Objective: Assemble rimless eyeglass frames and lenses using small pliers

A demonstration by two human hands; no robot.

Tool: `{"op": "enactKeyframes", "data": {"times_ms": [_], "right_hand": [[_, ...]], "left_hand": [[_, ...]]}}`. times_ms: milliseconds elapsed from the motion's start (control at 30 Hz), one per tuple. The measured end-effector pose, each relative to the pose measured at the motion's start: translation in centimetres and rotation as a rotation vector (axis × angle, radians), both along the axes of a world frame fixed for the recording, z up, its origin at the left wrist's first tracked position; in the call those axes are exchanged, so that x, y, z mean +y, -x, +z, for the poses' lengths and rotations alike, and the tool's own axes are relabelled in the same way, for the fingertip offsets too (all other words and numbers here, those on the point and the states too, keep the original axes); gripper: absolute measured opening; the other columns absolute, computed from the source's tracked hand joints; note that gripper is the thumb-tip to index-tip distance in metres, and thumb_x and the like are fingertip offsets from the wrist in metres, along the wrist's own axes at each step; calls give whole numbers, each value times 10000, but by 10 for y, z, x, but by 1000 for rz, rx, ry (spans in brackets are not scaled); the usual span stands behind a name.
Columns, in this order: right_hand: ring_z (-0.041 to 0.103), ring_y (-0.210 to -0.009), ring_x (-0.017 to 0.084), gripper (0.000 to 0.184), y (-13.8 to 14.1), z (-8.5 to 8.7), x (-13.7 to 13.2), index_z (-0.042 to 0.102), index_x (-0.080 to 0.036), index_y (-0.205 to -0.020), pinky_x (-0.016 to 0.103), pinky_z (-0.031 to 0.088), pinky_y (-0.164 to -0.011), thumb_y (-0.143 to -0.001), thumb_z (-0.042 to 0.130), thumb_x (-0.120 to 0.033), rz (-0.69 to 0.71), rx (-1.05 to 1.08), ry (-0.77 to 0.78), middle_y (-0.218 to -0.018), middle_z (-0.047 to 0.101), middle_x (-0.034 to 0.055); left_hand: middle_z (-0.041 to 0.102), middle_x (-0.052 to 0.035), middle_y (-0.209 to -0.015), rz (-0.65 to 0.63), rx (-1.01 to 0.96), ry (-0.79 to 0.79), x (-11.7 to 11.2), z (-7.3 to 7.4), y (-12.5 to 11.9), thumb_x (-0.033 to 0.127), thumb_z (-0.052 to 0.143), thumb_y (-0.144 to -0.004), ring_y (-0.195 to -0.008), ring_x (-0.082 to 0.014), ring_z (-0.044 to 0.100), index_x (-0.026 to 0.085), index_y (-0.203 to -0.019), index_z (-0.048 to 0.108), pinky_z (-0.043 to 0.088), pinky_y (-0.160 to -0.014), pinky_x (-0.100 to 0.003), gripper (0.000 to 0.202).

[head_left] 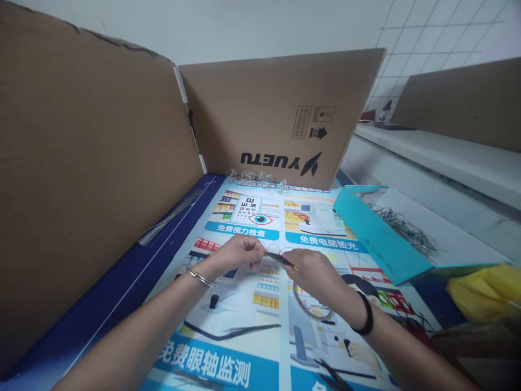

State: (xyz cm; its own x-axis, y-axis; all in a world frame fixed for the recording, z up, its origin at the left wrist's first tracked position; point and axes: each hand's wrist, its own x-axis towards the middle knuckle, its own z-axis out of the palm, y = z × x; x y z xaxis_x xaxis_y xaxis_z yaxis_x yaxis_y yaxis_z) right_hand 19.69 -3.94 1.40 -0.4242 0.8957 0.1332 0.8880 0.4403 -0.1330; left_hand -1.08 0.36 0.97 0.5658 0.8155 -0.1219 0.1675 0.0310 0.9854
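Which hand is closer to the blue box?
The right hand. It is just to the left of the blue box, not touching it. The left hand is farther left, on the far side of the right hand from the box.

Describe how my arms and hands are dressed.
Both hands are bare, without gloves, and no sleeves show on the forearms. Your left hand has a silver bangle at its wrist; your right hand, a black band.
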Motion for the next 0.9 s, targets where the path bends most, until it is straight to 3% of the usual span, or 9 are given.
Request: {"op": "enactKeyframes", "data": {"times_ms": [400,667,900], "right_hand": [[582,-696,131,163,0,6,0,601,-190,-739,218,309,-577,-851,495,-243,11,52,63,-747,652,8],[584,-733,159,163,0,4,-1,615,-179,-762,240,332,-626,-856,489,-224,17,-7,-51,-755,651,31],[583,-711,146,169,0,4,-1,611,-185,-746,232,329,-607,-854,484,-213,8,15,-28,-746,649,23]], "left_hand": [[594,26,-585,28,-2,17,-1,-3,-1,281,617,-710,-455,-62,517,140,-691,562,399,-490,-193,153],[586,31,-580,70,-19,61,-3,-2,-4,253,608,-695,-443,-58,514,133,-687,561,374,-486,-189,130],[602,21,-596,23,-72,93,-2,-1,-3,297,645,-698,-448,-59,523,129,-694,570,377,-492,-190,185]]}}
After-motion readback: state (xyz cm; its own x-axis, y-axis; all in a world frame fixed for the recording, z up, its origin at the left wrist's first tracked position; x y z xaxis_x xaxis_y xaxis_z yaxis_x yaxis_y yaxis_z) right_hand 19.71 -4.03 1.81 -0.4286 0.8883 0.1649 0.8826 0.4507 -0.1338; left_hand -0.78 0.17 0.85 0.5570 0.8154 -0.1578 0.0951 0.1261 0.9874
